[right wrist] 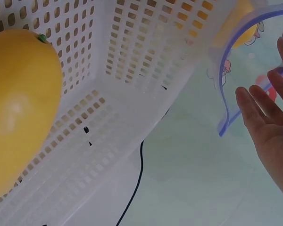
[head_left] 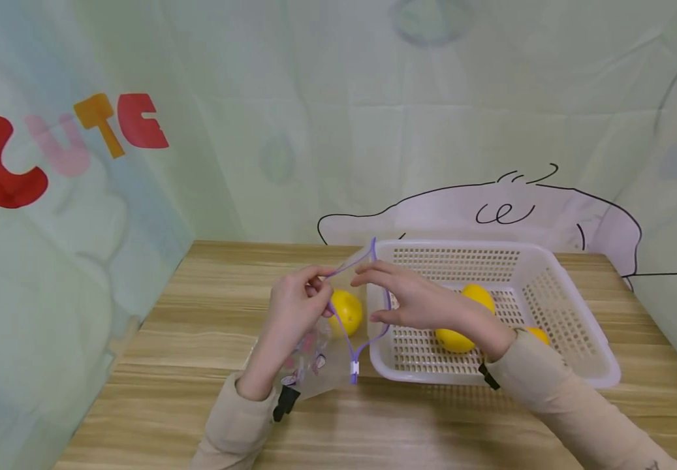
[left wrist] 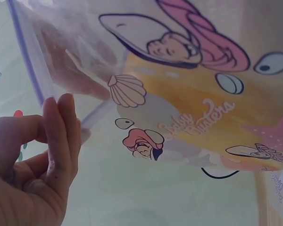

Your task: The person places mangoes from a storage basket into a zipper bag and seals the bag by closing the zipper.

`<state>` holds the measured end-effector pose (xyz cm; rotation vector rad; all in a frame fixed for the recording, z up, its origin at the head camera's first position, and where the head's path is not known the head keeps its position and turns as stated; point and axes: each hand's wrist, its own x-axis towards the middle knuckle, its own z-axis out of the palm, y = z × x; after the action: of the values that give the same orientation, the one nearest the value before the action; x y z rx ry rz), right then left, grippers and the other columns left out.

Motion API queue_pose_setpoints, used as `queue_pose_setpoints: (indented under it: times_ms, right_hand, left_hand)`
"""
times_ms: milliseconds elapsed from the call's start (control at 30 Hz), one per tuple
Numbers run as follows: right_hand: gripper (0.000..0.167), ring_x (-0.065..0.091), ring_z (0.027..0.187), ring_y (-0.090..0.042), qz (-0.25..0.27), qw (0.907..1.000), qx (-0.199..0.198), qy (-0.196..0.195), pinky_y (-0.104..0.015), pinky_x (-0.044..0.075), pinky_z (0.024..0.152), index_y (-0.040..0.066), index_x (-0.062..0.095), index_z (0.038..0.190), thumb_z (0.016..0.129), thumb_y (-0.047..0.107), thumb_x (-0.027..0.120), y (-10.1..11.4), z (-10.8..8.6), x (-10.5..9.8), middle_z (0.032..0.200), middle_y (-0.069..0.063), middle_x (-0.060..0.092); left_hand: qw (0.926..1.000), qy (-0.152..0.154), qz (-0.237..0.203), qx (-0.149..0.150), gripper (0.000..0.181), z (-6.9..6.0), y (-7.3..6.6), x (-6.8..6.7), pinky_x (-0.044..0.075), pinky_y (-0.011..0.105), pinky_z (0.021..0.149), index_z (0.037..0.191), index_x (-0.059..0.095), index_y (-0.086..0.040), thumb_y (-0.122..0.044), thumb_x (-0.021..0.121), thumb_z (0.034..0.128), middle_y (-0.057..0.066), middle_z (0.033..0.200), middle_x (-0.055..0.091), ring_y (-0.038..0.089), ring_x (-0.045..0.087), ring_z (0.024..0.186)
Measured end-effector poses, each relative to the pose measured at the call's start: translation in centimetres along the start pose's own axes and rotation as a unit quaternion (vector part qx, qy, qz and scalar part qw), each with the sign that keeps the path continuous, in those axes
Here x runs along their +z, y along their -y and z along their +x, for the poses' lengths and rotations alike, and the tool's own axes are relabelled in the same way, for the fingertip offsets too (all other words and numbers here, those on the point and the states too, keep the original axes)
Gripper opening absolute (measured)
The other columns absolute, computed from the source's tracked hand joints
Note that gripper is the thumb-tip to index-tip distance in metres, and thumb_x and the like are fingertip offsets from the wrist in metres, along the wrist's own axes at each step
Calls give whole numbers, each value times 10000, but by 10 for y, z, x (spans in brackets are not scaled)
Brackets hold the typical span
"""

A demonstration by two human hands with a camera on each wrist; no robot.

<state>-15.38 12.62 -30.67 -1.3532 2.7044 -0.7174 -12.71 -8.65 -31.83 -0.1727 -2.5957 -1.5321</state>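
My left hand (head_left: 298,301) pinches the purple-edged rim of a clear slider zip bag (head_left: 329,365), whose mouth gapes toward the basket. Cartoon figures and shells are printed on the bag (left wrist: 198,101). Through its film shows one round yellow fruit (head_left: 346,313), inside the bag. Fingers spread and holding nothing, my right hand (head_left: 411,297) is at the bag's mouth; whether it touches the rim cannot be told. The right wrist view also has this hand (right wrist: 273,127) beside the purple rim.
Right of the bag stands a white perforated plastic basket (head_left: 579,326) holding several yellow fruits (head_left: 479,297), partly hidden by my right forearm. Both rest on a wood-grain table (head_left: 197,352). Behind hangs a printed cloth backdrop (head_left: 291,130).
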Motion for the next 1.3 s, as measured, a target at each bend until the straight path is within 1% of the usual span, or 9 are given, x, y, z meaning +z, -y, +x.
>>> queue_pose_setpoints:
  times_ms: [200, 333, 467, 733, 900, 1000, 1133, 1233, 1300]
  right_hand:
    - [453, 489, 1310, -297, 30, 9998, 149, 137, -451, 454, 1066, 99, 569, 1275, 853, 183, 713, 1, -4, -5, 1434, -88, 488]
    - [422, 504, 1295, -293, 74, 9999, 132, 72, -452, 459, 1059, 98, 577, 1265, 867, 170, 696, -1, -9, -12, 1413, -90, 509]
    - [397, 513, 1281, -292, 162, 9998, 112, -53, -467, 448, 1067, 70, 593, 1244, 869, 153, 692, -6, -14, -20, 1381, -113, 538]
    - [374, 522, 1281, -266, 19, 9980, 637, -33, -484, 435, 1076, 128, 600, 1253, 896, 221, 663, -18, -31, -33, 1355, -64, 575]
    - [341, 565, 1223, -245, -38, 9961, 879, -3, -476, 472, 1034, 143, 612, 1231, 902, 222, 656, -28, -42, -36, 1273, -19, 627]
    - [332, 577, 1202, -249, -145, 9942, 1051, 161, -484, 479, 1020, 151, 621, 1220, 897, 214, 661, -32, -48, -36, 1250, -15, 641]
    - [340, 570, 1210, -265, -405, 9904, 1208, 540, -499, 470, 1024, 164, 626, 1213, 877, 170, 673, -36, -54, -34, 1260, -19, 633]
    - [373, 550, 1228, -280, -691, 9852, 1315, 853, -508, 466, 1027, 179, 623, 1214, 851, 144, 697, -38, -57, -32, 1285, -29, 611]
    - [424, 531, 1248, -287, -917, 9788, 1450, 1122, -512, 462, 1033, 192, 615, 1232, 825, 149, 727, -40, -59, -30, 1313, -35, 590]
  left_hand:
    - [10000, -54, 51, -31, 244, 0, -1, -2, 470, 189, 415, 1084, 706, -58, -52, 578, 876, 103, 761, 632, 118, 615, 495]
    - [10000, -71, 45, -28, 235, 0, -2, -3, 443, 178, 401, 1080, 705, -56, -61, 582, 881, 101, 763, 635, 119, 618, 499]
    - [9999, -99, 28, 4, 206, 0, -2, -4, 446, 184, 398, 1035, 708, -44, -68, 575, 880, 100, 753, 641, 119, 617, 495]
    - [9999, -158, -11, -6, 162, 0, 0, -5, 520, 221, 443, 977, 693, -22, -54, 579, 867, 112, 752, 650, 121, 621, 497]
    - [9995, -273, -66, 112, 149, 2, 1, -6, 526, 230, 447, 966, 683, -9, -40, 581, 861, 126, 747, 651, 122, 615, 492]
    - [9990, -379, -154, 149, 143, 4, 1, -7, 542, 262, 459, 965, 677, -3, -39, 583, 864, 133, 738, 647, 124, 611, 487]
    - [9985, -467, -278, 75, 140, 6, 0, -8, 571, 309, 497, 975, 673, -1, -49, 596, 869, 148, 751, 646, 131, 616, 491]
    - [9981, -518, -330, 52, 138, 7, 0, -10, 572, 295, 498, 980, 674, -5, -52, 603, 871, 148, 758, 646, 140, 622, 497]
    - [9980, -535, -325, 85, 139, 8, -1, -10, 565, 272, 490, 984, 674, -7, -50, 602, 873, 141, 756, 646, 144, 626, 500]
